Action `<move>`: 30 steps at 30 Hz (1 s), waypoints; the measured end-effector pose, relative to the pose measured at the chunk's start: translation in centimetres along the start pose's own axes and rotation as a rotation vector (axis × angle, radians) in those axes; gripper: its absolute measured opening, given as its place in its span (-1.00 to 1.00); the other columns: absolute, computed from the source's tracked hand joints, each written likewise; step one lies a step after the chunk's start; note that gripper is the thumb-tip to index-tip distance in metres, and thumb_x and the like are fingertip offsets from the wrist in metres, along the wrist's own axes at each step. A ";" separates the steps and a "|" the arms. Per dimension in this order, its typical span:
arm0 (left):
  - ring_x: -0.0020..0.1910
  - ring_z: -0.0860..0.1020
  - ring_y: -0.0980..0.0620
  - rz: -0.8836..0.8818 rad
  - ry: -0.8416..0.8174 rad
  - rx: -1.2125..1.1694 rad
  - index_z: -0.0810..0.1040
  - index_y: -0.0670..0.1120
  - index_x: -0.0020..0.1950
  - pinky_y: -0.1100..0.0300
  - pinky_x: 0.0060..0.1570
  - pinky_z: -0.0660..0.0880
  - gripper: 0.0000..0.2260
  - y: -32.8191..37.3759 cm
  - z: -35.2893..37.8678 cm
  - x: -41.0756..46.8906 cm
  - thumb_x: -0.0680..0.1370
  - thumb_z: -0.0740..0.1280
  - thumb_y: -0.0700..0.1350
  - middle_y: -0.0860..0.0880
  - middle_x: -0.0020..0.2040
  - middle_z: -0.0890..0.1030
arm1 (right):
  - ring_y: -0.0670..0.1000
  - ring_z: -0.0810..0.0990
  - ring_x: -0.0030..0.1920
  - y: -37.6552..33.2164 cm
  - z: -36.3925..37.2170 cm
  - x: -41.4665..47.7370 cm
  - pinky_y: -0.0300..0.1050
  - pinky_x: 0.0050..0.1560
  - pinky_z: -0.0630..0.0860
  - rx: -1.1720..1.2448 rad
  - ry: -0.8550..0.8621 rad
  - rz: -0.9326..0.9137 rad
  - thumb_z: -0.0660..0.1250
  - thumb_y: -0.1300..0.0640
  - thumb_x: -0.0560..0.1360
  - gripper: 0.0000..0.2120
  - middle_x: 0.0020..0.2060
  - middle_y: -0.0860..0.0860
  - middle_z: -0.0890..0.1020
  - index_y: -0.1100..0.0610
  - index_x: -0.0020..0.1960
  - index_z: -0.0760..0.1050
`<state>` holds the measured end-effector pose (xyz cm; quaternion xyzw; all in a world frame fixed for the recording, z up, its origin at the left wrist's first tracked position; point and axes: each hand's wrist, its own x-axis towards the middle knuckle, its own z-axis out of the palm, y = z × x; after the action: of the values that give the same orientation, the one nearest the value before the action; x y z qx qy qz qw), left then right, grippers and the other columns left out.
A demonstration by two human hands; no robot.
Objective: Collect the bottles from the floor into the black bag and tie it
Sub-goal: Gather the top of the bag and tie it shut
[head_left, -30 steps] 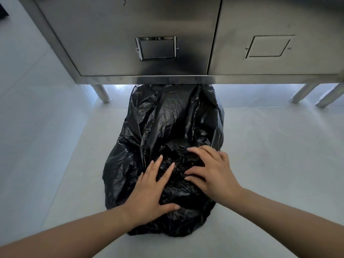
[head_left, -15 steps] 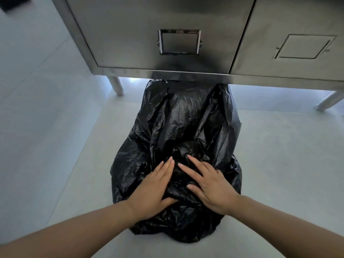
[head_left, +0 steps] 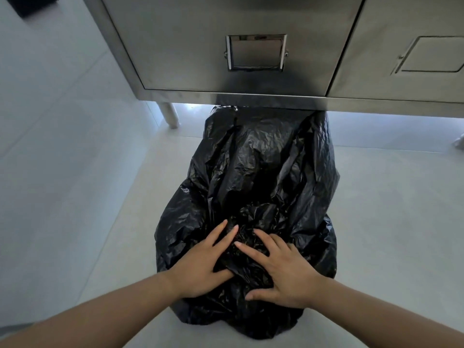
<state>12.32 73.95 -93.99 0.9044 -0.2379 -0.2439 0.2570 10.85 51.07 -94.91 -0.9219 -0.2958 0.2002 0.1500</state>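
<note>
Thin black plastic on the bag (head_left: 263,172), glossy, heavily crinkled, catching light along every fold. Brushed steel on the cabinet (head_left: 200,46) at the far side, dull satin sheen, faintly smudged. Brighter polished metal round the recessed handle (head_left: 256,52). Smooth metal tube for the leg (head_left: 169,114). Pale, smooth, near-matt floor (head_left: 389,209); equally smooth pale wall (head_left: 50,121) at left.
</note>
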 end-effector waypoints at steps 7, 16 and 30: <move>0.46 -0.06 0.34 0.001 -0.062 -0.087 -0.16 0.43 0.41 0.42 0.36 0.02 -0.38 -0.9 -1.1 -1.1 0.55 0.19 0.11 0.36 0.48 -0.22 | 0.04 0.42 0.19 -0.7 -0.2 1.4 -0.04 0.16 0.46 0.111 0.106 -0.067 0.15 -0.16 0.53 -0.50 0.27 0.00 0.32 -0.23 0.42 0.07; 0.44 0.02 0.40 0.049 0.037 -0.263 0.04 0.38 0.44 0.46 0.39 0.01 -0.52 1.6 -2.8 -1.2 0.55 0.11 0.23 0.34 0.48 0.08 | -0.30 0.45 0.18 -0.2 -5.1 0.1 -0.42 0.19 0.33 0.580 0.209 -0.062 0.28 0.02 0.53 -0.70 0.17 -0.17 0.54 -0.10 0.25 0.39; 0.44 0.17 0.27 0.131 0.069 -0.018 0.10 0.20 0.49 0.23 0.43 0.16 -0.47 5.2 -6.8 1.8 0.54 0.00 0.29 0.18 0.48 0.24 | -0.30 0.50 0.06 3.0 -11.3 -3.7 -0.49 0.05 0.37 0.540 0.305 0.192 0.28 0.01 0.53 -0.76 0.07 -0.20 0.58 -0.06 0.19 0.42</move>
<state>15.91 71.39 -86.48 0.8923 -0.2852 -0.1975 0.2888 14.69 44.65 -85.20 -0.8918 -0.1176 0.1442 0.4124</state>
